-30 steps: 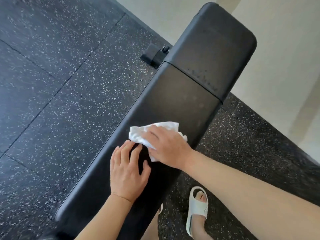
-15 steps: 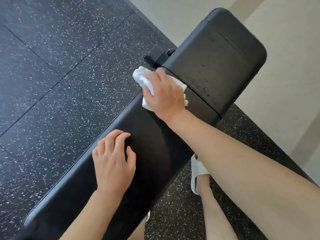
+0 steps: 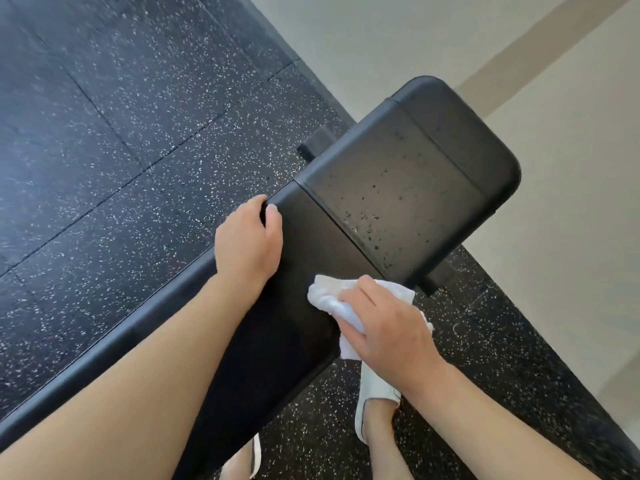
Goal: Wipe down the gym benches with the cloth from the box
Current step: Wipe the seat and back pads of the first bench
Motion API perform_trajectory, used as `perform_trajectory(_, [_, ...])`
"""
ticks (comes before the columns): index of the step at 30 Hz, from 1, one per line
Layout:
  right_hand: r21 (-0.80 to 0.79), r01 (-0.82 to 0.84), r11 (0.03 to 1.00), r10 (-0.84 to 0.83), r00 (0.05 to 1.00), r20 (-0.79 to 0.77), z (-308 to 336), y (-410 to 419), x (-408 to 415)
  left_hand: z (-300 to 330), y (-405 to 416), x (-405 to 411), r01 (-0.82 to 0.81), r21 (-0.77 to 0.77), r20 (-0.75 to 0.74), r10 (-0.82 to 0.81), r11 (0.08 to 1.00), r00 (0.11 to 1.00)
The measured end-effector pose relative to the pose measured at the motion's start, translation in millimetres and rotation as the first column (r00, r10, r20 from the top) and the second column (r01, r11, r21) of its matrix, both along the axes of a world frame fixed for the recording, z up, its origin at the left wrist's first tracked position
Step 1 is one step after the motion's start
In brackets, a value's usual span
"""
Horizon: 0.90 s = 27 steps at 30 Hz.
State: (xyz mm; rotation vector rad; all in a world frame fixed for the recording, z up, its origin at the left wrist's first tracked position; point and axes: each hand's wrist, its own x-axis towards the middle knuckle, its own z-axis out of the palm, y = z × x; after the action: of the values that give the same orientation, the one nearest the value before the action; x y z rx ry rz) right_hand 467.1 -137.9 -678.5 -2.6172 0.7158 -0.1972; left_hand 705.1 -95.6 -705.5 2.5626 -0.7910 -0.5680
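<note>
On the black counter, the right hand presses the white cloth, fingers curled on it. The left hand grips the counter's far edge. A white slipper stands on the speckled floor.

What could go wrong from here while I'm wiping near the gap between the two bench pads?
1. The seat pad beyond the seam shows dark droplets or specks; the white cloth sits on the long pad, so that section could get skipped.
2. The right hand works at the pad's near edge; loose cloth overhangs it and might slip off.
3. The left hand grips the far edge near the seam, possibly blocking that strip.
</note>
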Motion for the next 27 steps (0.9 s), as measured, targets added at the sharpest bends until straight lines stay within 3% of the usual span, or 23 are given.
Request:
perform_trajectory(3, [0.083,0.063,0.995,-0.068,0.996,0.057,7.5,-11.1,9.8,-7.4,-36.0,14.4,-0.128,0.148,-0.069,0.140,0.981,0.988])
perform_trajectory(6, [0.136,0.142,0.980,-0.163,0.975,0.154,8.9,-30.4,33.6,-18.0,-50.1,34.0,-0.102,0.296,-0.159,0.155,0.950,0.975])
perform_trajectory(8, [0.166,0.199,0.966,-0.229,0.955,0.190,9.1,-44.7,59.5,-22.3,-51.6,37.1,-0.103,0.286,-0.153,0.152,0.953,0.976])
perform_trajectory(11, [0.169,0.239,0.956,-0.273,0.935,0.226,7.0,-65.3,102.2,-22.7,-48.8,28.4,-0.147,0.223,-0.031,0.157,0.964,0.987])
perform_trajectory(16, [0.143,0.146,0.979,-0.163,0.980,0.111,-13.5,-87.1,148.0,-22.3,-49.8,27.5,-0.197,0.226,0.025,0.196,0.954,0.980])
perform_trajectory(27, [-0.065,0.049,0.997,-0.035,0.980,0.196,-52.1,-87.5,40.9,-35.5,-47.2,26.0,-0.195,0.199,0.146,0.168,0.960,0.975])
